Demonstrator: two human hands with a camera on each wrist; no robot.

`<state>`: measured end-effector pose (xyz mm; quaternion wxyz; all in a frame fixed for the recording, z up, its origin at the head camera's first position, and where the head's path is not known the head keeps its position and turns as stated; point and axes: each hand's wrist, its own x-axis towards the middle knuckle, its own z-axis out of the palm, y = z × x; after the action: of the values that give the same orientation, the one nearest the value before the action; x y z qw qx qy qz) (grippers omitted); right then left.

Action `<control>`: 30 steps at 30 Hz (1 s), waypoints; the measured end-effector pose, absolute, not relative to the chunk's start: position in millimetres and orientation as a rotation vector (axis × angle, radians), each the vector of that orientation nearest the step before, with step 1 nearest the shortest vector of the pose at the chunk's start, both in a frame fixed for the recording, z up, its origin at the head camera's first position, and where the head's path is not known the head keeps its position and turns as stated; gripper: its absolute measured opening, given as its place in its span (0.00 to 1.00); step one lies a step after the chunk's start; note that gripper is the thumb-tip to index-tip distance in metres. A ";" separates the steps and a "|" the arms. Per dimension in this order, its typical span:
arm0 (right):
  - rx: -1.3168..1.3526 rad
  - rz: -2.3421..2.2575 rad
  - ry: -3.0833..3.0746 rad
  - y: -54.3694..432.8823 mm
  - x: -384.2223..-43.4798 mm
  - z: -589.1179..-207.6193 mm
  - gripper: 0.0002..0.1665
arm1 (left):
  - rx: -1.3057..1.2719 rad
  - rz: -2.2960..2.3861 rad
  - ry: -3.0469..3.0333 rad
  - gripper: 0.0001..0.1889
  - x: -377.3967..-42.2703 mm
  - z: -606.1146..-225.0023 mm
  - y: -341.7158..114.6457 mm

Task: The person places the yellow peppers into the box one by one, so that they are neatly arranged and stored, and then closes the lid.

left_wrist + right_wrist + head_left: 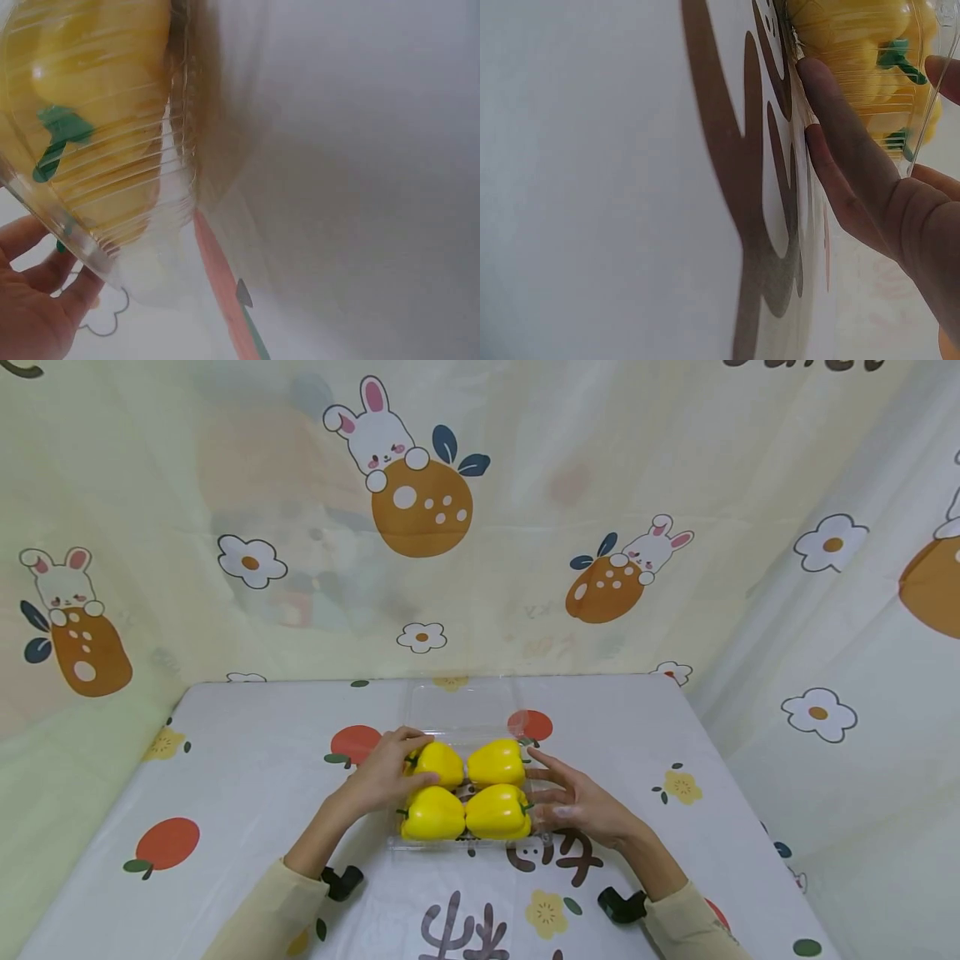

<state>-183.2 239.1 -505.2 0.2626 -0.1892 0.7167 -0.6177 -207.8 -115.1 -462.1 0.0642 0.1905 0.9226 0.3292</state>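
Several yellow bell peppers (498, 812) with green stems lie in two rows in a clear plastic clamshell box (427, 844). Its transparent lid (465, 706) is laid back on the far side. My left hand (386, 772) holds the far-left bell pepper (444, 763), thumb on its near side and fingers at its far end. In the left wrist view, those fingers are by the box's rim (82, 251). At the right wall, my right hand (581, 802) has its fingers spread and extended. Its fingertips (814, 71) are low against the ribbed wall in the right wrist view.
A white tablecloth (247, 760) printed with fruit, flowers and lettering covers the table. Behind it hangs a curtain (510, 585) with rabbit prints, and another stretch of curtain (765, 635) runs along the right. Dark devices (342, 883) sit at both wrists.
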 end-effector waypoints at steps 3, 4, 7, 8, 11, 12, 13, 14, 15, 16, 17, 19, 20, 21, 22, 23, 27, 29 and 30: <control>-0.495 -1.671 1.939 238.8 -182.8 -503.9 0.61 | 0.567 1.001 2.786 0.34 -207.0 -461.2 -114.0; -0.494 -1.672 1.938 238.8 -182.9 -503.6 0.61 | 0.561 1.005 2.787 0.34 -206.8 -461.1 -113.6; -0.495 -1.673 1.940 238.8 -183.0 -503.7 0.61 | 0.541 1.005 2.799 0.34 -205.8 -461.1 -112.1; -0.502 -1.673 1.941 239.0 -183.1 -504.1 0.61 | 0.531 1.006 2.802 0.33 -205.5 -461.4 -111.7; -0.513 -1.676 1.938 239.2 -183.2 -505.2 0.61 | 0.513 1.005 2.815 0.33 -204.7 -462.4 -110.3; -0.517 -1.679 1.935 239.3 -183.1 -505.6 0.60 | 0.510 1.012 2.817 0.33 -204.5 -462.9 -110.0; -0.520 -1.683 1.932 239.4 -183.0 -505.9 0.60 | 0.508 1.020 2.817 0.33 -204.4 -463.4 -109.7; -0.525 -1.687 1.926 239.6 -183.0 -506.3 0.60 | 0.508 1.028 2.816 0.33 -204.3 -464.0 -109.6; -0.527 -1.689 1.921 239.7 -182.9 -506.4 0.60 | 0.509 1.033 2.816 0.33 -204.1 -464.6 -109.6; -0.529 -1.691 1.916 239.9 -182.9 -506.6 0.60 | 0.509 1.039 2.816 0.33 -203.9 -465.1 -109.6; -0.531 -1.692 1.912 240.1 -182.9 -506.7 0.59 | 0.508 1.045 2.813 0.34 -203.8 -465.4 -109.6; -0.531 -1.691 1.908 240.5 -182.9 -506.7 0.59 | 0.508 1.051 2.807 0.34 -203.6 -466.1 -110.0; -0.529 -1.692 1.906 240.7 -183.0 -506.7 0.58 | 0.506 1.054 2.803 0.34 -203.5 -466.2 -110.1; -0.526 -1.690 1.906 240.8 -183.0 -506.5 0.58 | 0.503 1.054 2.803 0.35 -203.3 -466.4 -110.3; -0.525 -1.689 1.906 240.8 -183.0 -506.4 0.58 | 0.499 1.058 2.800 0.35 -203.2 -466.2 -110.4; -0.523 -1.690 1.906 240.9 -183.1 -506.2 0.58 | 0.496 1.064 2.795 0.35 -203.4 -466.3 -110.6; -0.510 -1.685 1.913 240.6 -182.7 -505.1 0.58 | 0.491 1.071 2.786 0.36 -203.7 -466.1 -111.8; -0.511 -1.684 1.917 240.5 -182.5 -504.9 0.59 | 0.493 1.073 2.782 0.36 -204.2 -466.4 -112.2; -0.509 -1.683 1.919 240.2 -182.4 -504.7 0.59 | 0.497 1.074 2.782 0.35 -204.3 -466.5 -112.4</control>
<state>-182.4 240.2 -504.7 0.2660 -0.1884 0.7107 -0.6234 -204.3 -112.4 -466.5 0.0594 0.1642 0.9186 0.3545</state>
